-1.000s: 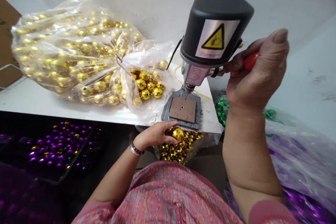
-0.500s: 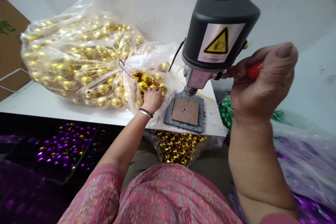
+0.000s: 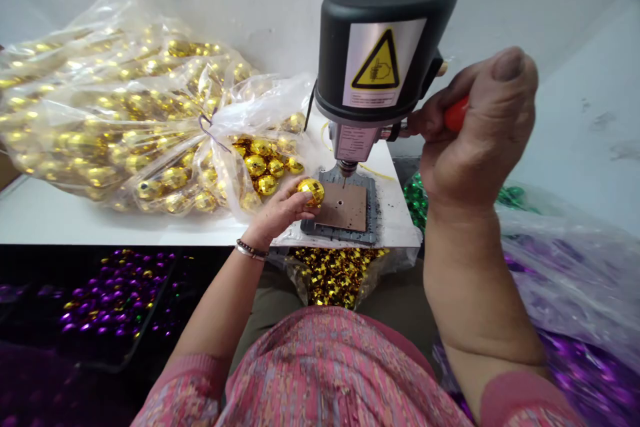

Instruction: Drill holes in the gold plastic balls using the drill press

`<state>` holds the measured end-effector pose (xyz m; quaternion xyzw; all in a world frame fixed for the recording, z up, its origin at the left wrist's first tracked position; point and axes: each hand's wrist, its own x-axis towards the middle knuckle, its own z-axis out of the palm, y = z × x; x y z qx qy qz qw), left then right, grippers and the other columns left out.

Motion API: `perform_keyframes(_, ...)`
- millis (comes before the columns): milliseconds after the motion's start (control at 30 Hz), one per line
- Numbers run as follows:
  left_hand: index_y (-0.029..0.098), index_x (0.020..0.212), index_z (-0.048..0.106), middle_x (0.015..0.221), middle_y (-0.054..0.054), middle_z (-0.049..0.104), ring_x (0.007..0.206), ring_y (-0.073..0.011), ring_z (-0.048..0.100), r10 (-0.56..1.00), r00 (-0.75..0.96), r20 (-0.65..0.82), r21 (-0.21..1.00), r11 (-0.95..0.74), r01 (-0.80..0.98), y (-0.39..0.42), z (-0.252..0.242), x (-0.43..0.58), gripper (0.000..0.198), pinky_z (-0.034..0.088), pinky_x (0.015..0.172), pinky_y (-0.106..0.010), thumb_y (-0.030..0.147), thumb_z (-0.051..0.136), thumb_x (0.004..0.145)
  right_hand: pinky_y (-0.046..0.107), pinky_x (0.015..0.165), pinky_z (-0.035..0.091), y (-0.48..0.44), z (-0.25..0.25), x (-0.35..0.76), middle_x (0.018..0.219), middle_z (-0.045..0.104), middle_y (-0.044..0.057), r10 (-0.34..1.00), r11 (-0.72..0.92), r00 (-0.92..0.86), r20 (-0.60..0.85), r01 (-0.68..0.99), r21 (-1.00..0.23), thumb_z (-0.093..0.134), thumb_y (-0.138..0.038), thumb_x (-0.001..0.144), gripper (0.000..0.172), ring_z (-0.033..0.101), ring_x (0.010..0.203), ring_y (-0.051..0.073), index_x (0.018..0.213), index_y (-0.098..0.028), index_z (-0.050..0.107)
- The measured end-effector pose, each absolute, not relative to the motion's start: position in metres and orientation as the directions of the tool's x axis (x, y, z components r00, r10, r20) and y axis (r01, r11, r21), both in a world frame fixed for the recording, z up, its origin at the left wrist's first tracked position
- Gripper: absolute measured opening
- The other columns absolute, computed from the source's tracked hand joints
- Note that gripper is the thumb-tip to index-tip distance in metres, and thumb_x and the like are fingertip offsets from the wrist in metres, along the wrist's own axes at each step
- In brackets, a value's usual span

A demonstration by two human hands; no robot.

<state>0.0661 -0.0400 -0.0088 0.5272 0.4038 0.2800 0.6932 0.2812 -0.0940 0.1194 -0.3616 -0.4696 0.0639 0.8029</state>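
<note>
Between the fingers of my left hand [image 3: 281,212] is a shiny gold faceted ball [image 3: 311,193], held at the left edge of a brown square board [image 3: 345,207]. That board has a small hole and lies on the grey base [image 3: 371,213] of a small black drill press [image 3: 385,47]. Its thin bit [image 3: 344,181] points down above the board, apart from it. My right hand [image 3: 480,127] is closed around the red-knobbed handle [image 3: 456,115] at the machine's right side. Left of the press, more gold balls [image 3: 265,165] show at the mouth of a clear plastic bag [image 3: 150,113].
Dark crumbs lie around the base on the white table [image 3: 100,227]. Below its front edge hangs a bag of gold pieces [image 3: 337,273]. Purple balls [image 3: 110,293] lie low at left. Bags with green [image 3: 416,197] and purple [image 3: 590,373] shiny things stand at right.
My left hand has come out of the gold balls with one ball and moved right to the board. My right hand stays on the handle. The view has shifted slightly.
</note>
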Motion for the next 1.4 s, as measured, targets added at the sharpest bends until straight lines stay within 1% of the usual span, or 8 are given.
perform_keyframes(100,0.02,0.129,0.059,0.103,-0.007,0.073,0.075,-0.0126,0.07,0.768,0.545,-0.337,0.926,0.374,0.046,-0.045,-0.015,0.079,0.051,0.054,0.067,-0.023,0.041,0.071,0.084,0.021,0.043,0.031,-0.088,0.13,0.282,0.054,0.033,-0.007,0.483,0.703,0.558,0.675,0.213,-0.679,0.05,-0.072,0.084,0.054,0.039,0.044,0.003,0.069,-0.021,0.036)
perform_keyframes(233,0.015,0.117,0.063,0.091,-0.004,0.072,0.064,-0.0097,0.065,0.818,0.49,-0.301,0.952,0.289,0.102,-0.047,-0.013,0.099,0.049,0.047,0.057,-0.02,0.042,0.076,0.079,0.024,0.038,0.026,-0.076,0.148,0.289,0.05,0.035,-0.008,0.592,0.653,0.552,0.587,0.099,-0.751,0.049,-0.081,0.078,0.062,0.033,0.038,0.004,0.067,-0.021,0.036)
perform_keyframes(500,0.015,0.122,0.063,0.085,-0.003,0.072,0.066,-0.0122,0.062,0.922,0.339,-0.189,0.956,0.094,0.277,-0.038,-0.022,0.114,0.059,0.048,0.063,-0.024,0.036,0.083,0.071,0.024,0.035,0.018,-0.064,0.163,0.304,0.046,0.035,-0.006,0.815,0.437,0.486,0.314,-0.161,-0.885,0.041,-0.061,0.093,0.049,0.032,0.036,0.005,0.066,-0.021,0.034)
perform_keyframes(700,0.018,0.119,0.067,0.09,-0.003,0.072,0.078,-0.0154,0.065,0.929,0.356,-0.1,0.934,-0.036,0.356,-0.039,-0.023,0.119,0.055,0.051,0.075,-0.027,0.032,0.084,0.069,0.023,0.036,0.018,-0.065,0.162,0.303,0.049,0.034,-0.007,0.806,0.439,0.495,0.323,-0.135,-0.888,0.035,-0.055,0.097,0.044,0.031,0.035,0.003,0.069,-0.021,0.034)
perform_keyframes(967,0.017,0.135,0.064,0.111,-0.009,0.073,0.099,-0.0248,0.067,0.87,0.493,0.018,0.726,-0.351,0.592,-0.048,-0.015,0.131,0.065,0.051,0.093,-0.035,0.025,0.081,0.074,0.019,0.036,0.02,-0.065,0.163,0.305,0.049,0.035,-0.008,0.818,0.426,0.471,0.329,-0.112,-0.898,0.028,-0.057,0.098,0.044,0.031,0.035,0.003,0.073,-0.021,0.033)
perform_keyframes(1100,0.02,0.136,0.065,0.11,-0.006,0.074,0.1,-0.0242,0.067,0.863,0.505,0.01,0.773,-0.327,0.544,-0.048,-0.018,0.133,0.065,0.052,0.093,-0.034,0.023,0.08,0.073,0.023,0.037,0.023,-0.068,0.159,0.304,0.05,0.033,-0.007,0.811,0.466,0.449,0.375,-0.11,-0.878,0.032,-0.057,0.098,0.044,0.031,0.037,0.004,0.072,-0.021,0.033)
perform_keyframes(1233,0.02,0.136,0.066,0.105,-0.005,0.075,0.095,-0.0235,0.068,0.879,0.478,-0.009,0.823,-0.265,0.502,-0.048,-0.02,0.132,0.068,0.052,0.089,-0.033,0.022,0.082,0.07,0.027,0.043,0.03,-0.077,0.145,0.3,0.051,0.034,-0.007,0.706,0.611,0.44,0.554,0.017,-0.791,0.05,-0.076,0.081,0.056,0.035,0.042,0.007,0.071,-0.023,0.036)
perform_keyframes(1400,0.02,0.14,0.062,0.102,-0.005,0.076,0.093,-0.0237,0.069,0.887,0.461,-0.029,0.821,-0.242,0.518,-0.049,-0.024,0.132,0.074,0.053,0.087,-0.033,0.025,0.083,0.07,0.027,0.052,0.04,-0.103,0.118,0.293,0.056,0.037,-0.005,0.582,0.714,0.404,0.706,0.162,-0.681,0.059,-0.059,0.085,0.04,0.038,0.051,0.008,0.074,-0.023,0.044)
